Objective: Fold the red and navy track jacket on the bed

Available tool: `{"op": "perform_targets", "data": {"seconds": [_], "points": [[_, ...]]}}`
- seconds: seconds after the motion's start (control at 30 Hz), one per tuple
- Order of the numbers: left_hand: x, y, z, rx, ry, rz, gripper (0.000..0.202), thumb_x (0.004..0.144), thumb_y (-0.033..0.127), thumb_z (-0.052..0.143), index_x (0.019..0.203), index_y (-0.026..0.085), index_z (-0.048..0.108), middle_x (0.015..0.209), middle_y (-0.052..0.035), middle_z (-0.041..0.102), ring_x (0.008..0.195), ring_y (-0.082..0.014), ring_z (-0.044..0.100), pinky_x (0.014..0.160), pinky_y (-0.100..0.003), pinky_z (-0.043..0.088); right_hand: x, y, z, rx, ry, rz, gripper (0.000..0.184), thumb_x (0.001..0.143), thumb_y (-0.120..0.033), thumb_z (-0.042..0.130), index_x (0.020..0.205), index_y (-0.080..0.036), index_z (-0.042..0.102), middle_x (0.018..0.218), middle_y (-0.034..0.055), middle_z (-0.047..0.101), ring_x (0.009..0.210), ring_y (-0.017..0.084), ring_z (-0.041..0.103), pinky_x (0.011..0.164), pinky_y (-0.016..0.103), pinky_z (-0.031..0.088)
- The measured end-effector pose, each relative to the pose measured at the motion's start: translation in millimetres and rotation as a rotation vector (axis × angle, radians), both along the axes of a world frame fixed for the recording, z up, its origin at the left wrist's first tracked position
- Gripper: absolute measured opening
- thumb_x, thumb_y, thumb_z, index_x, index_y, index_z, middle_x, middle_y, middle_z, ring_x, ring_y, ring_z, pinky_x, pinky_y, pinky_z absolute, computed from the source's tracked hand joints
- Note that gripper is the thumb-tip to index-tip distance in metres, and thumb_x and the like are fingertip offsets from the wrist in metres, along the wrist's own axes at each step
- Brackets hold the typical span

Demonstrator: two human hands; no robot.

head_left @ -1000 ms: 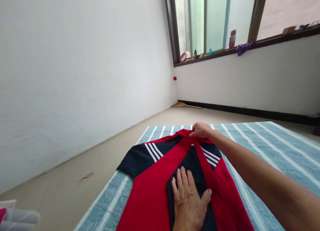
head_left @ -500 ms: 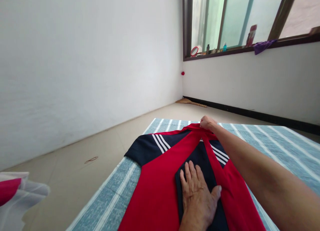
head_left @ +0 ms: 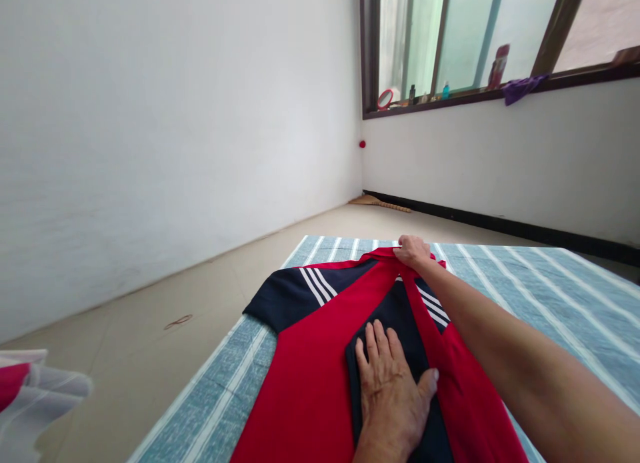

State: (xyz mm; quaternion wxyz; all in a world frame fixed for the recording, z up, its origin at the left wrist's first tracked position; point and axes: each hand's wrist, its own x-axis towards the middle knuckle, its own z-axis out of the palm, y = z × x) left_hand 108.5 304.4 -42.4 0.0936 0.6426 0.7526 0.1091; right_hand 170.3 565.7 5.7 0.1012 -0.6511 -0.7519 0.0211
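A red and navy short-sleeved shirt (head_left: 310, 376) with white triple stripes lies spread on a blue-and-white striped cloth (head_left: 225, 389). My left hand (head_left: 393, 389) rests flat, palm down, on a navy part of it, fingers stretched out and thumb pointing right. At the far end my right hand (head_left: 413, 251) is closed on the shirt's red collar, its arm reaching in from the right across the shirt's right side. That forearm hides part of the right sleeve. The left sleeve lies outstretched near the cloth's left edge.
White and pink fabric (head_left: 40, 389) stands at the lower left. A thin brown loop (head_left: 178, 321) lies on the tiled floor. In the far corner is a brown broom-like item (head_left: 380, 202). The window sill holds a red-rimmed mirror (head_left: 385, 99), bottles and a purple cloth (head_left: 523, 88).
The view has shifted slightly. My right hand's grip at the collar has altered a little, and a red collar tip now shows to its right. My left hand stays flat on the shirt.
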Motion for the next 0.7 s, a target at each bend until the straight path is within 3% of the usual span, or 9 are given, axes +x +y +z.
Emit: {"op": "perform_targets", "data": {"seconds": [0.17,0.37,0.7], "points": [[-1,3,-10.5,0.068,0.040,-0.001,0.086,0.085,0.073,0.029,0.144,0.010,0.030,0.152,-0.0172,0.017,0.142,-0.0305,0.009,0.114,-0.053,0.009,-7,-31,-4.5,0.191,-0.054,0.041,0.028,0.093,-0.036,0.056,0.113,-0.017,0.058,0.119,0.0081,0.056,0.106,0.024,0.055,0.087,0.045,0.047],[-2,5,-25.3,0.143,0.092,0.000,0.085,0.085,0.073,0.026,0.143,0.011,0.034,0.152,-0.0162,0.020,0.142,-0.0307,0.011,0.114,-0.053,0.013,-16,-48,-22.5,0.243,-0.105,0.113,0.023,0.092,-0.032,0.057,0.110,-0.016,0.059,0.117,0.0075,0.057,0.104,0.023,0.056,0.084,0.042,0.049],[-2,7,-23.1,0.159,0.103,-0.002,0.084,0.085,0.072,0.029,0.142,0.010,0.036,0.151,-0.0174,0.024,0.141,-0.0314,0.015,0.114,-0.053,0.014,-1,-61,-35.4,0.285,-0.075,0.204,0.023,0.093,-0.037,0.055,0.102,-0.016,0.061,0.113,0.0075,0.059,0.105,0.022,0.056,0.088,0.043,0.046]]}}
